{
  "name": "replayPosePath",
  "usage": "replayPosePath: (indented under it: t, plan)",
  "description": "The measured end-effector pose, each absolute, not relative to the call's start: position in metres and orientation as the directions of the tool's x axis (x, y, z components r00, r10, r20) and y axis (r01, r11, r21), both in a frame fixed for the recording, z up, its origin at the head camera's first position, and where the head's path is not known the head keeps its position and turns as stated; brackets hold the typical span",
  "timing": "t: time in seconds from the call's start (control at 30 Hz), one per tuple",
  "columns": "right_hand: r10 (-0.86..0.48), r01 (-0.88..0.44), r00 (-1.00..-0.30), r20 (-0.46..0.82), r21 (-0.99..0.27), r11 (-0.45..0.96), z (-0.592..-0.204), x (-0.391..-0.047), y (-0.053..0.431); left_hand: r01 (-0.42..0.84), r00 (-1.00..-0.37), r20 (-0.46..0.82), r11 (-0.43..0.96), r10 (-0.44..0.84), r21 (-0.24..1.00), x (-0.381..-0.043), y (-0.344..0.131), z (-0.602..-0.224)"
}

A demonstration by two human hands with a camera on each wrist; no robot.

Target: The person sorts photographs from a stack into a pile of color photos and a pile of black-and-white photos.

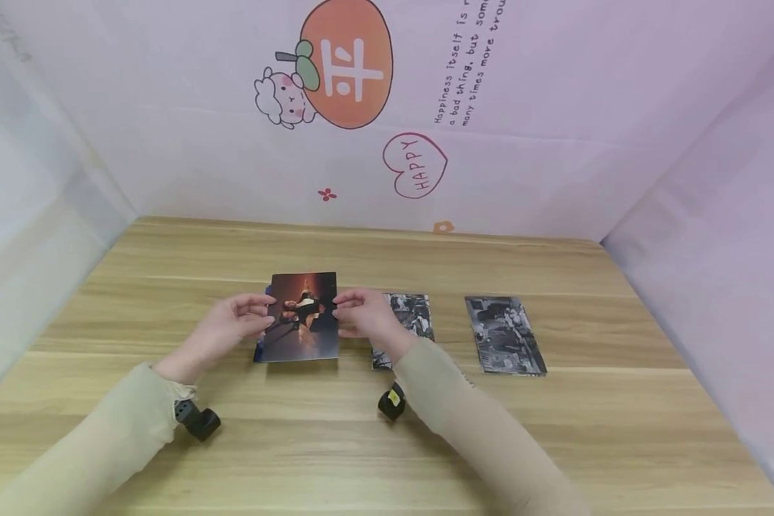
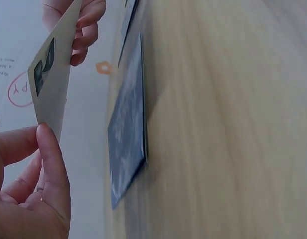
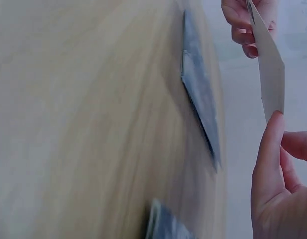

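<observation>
A color photo card point(image 1: 303, 315), dark with an orange glow and figures on its front, is held up by its two side edges. My left hand point(image 1: 235, 320) pinches its left edge between thumb and fingers. On the opposite edge, my right hand point(image 1: 369, 315) pinches it the same way. Its pale back point(image 2: 54, 79), with a small dark picture printed on it, faces the left wrist camera. Below the card lies a bluish stack of cards point(image 2: 127, 129), mostly hidden in the head view except for a blue strip at the left.
Right of the held card, a black-and-white photo pile point(image 1: 413, 314) lies partly behind my right hand. Farther right is another black-and-white photo pile point(image 1: 506, 335). A wood-grain table point(image 1: 297, 459) carries everything, with a printed white sheet point(image 1: 522, 165) rising behind it.
</observation>
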State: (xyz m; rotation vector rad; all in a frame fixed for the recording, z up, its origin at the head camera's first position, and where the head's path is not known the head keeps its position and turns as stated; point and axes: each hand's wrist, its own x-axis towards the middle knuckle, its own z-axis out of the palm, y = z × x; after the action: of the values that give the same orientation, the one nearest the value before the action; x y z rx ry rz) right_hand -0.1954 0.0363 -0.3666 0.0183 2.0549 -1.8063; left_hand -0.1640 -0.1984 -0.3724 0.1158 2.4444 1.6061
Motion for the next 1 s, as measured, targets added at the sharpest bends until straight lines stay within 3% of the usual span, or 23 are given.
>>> replayPosePath:
  t: [0.33,1.0]
  plan:
    - [-0.203,0.281,-0.92,-0.336,-0.925,0.256,-0.377,-0.206,0.014,-0.036,-0.958,-0.176,0.514,0.225,0.857,-0.176,-0.214,-0.38]
    - [-0.173,0.16,-0.948,-0.269,-0.867,0.472,-0.382,-0.211,0.001,0.004,-0.944,-0.201,0.616,0.263,0.788,-0.187,-0.215,-0.383]
